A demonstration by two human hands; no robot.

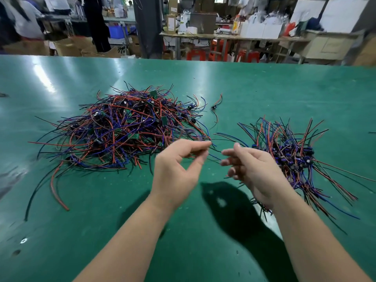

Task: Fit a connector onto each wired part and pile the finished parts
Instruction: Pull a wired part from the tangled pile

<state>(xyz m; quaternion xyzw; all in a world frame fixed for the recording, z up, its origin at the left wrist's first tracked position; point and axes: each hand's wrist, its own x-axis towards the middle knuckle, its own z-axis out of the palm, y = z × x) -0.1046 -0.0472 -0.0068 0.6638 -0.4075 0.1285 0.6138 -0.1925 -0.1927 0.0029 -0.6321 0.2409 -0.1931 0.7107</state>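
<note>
Green table (264, 88); big pile (126, 127) of red, blue and black wired parts sits mid-table; left hand (177, 169) held up at the big pile's near right edge, thumb and forefinger pinching a thin wire (216, 149), other fingers curled under; right hand (250, 167) just right of it, apart, fingers half bent and blurred, cannot tell if it holds anything; smaller pile (293, 153) lies right of the big pile, beyond the right hand; one loose part (213, 107) just off the big pile's far right side.

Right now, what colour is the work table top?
Green, with glare streaks; table top shows best in the head view.
</note>
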